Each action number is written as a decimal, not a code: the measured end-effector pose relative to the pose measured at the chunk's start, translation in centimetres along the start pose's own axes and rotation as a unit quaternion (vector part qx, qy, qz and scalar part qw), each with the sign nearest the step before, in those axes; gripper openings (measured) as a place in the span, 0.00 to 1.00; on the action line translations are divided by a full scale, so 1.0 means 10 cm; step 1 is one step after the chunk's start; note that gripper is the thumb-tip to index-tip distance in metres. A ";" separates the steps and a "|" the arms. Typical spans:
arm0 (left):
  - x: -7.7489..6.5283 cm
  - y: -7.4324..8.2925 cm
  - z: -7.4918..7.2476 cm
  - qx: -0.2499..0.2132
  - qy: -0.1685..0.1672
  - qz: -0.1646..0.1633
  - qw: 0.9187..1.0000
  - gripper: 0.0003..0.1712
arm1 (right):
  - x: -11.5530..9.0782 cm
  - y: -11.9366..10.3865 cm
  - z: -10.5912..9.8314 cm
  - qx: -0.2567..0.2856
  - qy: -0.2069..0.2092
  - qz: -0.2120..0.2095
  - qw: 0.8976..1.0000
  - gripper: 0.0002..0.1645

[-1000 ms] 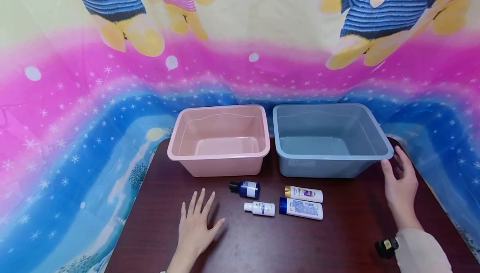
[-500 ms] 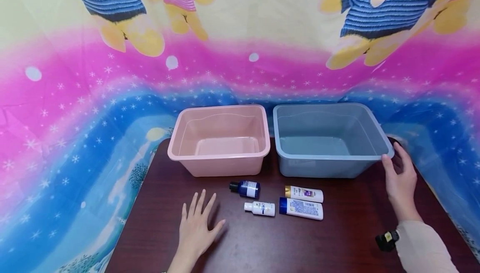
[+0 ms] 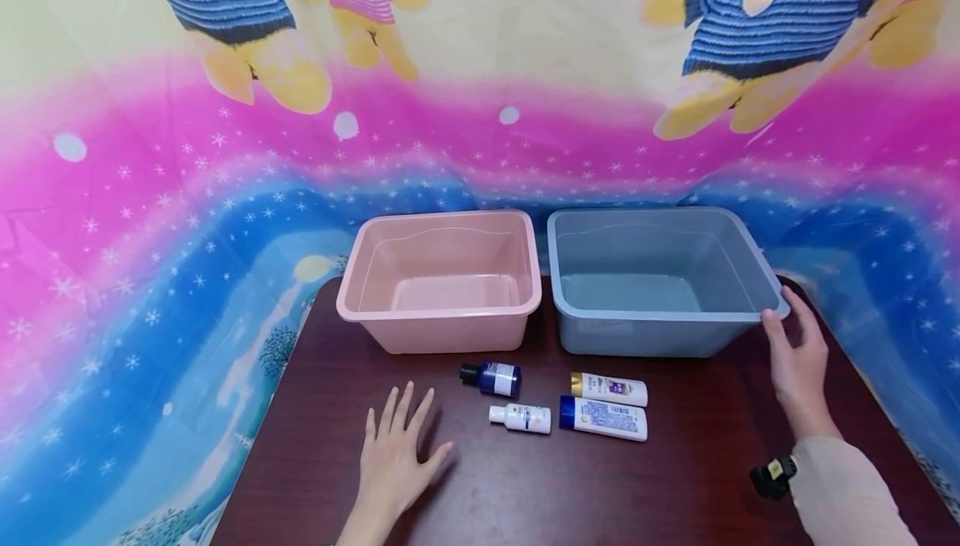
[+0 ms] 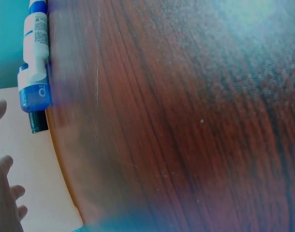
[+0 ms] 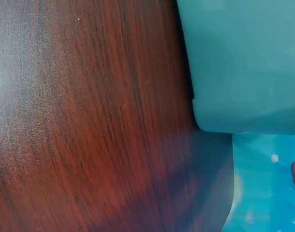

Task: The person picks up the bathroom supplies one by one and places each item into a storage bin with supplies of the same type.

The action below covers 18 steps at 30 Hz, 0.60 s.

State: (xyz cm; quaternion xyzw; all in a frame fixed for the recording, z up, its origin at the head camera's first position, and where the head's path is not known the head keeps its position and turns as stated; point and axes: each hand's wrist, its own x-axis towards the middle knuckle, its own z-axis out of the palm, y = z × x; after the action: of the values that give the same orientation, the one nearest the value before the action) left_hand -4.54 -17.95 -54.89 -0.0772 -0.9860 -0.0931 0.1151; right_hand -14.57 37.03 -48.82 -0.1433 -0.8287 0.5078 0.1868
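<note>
Right of centre in the frame, find the blue-grey tub [image 3: 671,316] standing upright on the table [image 3: 510,504], with the right hand [image 3: 801,371] at its near right corner. Judge the step in hand as steadying or nudging that tub. Note thumb at the front of the rim and fingers toward the outer side; firm pinch or mere touch, cannot tell, with just a fingertip showing at the right edge of the right wrist view. Lower left of centre, see the left hand [image 3: 397,463] with fingers spread wide, holding nothing; palm resting or hovering, cannot tell either.

To do it well, press lightly and evenly on both sides of the corner, being likely to flex the rim if squeezing hard. Slide slowly rather than lift. Preserve the narrow gap to the pink tub [image 3: 438,314], left of centre. Mind the table's edge, close to the fingers at right. Avoid dragging toward the bottom of the frame, for fear of bumping the gold-capped white bottle [image 3: 609,388] and, just below, the blue-capped white bottle [image 3: 609,419]. Spare likewise the dark-blue bottle [image 3: 498,379] and small white-capped bottle [image 3: 527,418], both lying near centre.
</note>
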 end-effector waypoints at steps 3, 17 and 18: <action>0.00 0.00 0.00 0.002 -0.002 0.000 1.000 0.48 | 0.01 0.02 0.02 0.009 -0.004 -0.005 1.000 0.32; -0.02 0.02 0.05 -0.004 0.003 0.018 1.000 0.48 | 0.04 0.06 0.07 0.106 -0.024 -0.008 0.994 0.33; -0.01 0.03 0.05 -0.005 0.005 0.019 1.000 0.48 | 0.04 0.06 0.08 0.126 -0.028 -0.005 0.992 0.34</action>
State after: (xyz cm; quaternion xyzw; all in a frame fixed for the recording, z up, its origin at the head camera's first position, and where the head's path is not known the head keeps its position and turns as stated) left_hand -4.49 -17.61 -55.38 -0.0962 -0.9833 -0.0961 0.1212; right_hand -15.25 36.86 -49.60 -0.1005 -0.7639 0.6106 0.1830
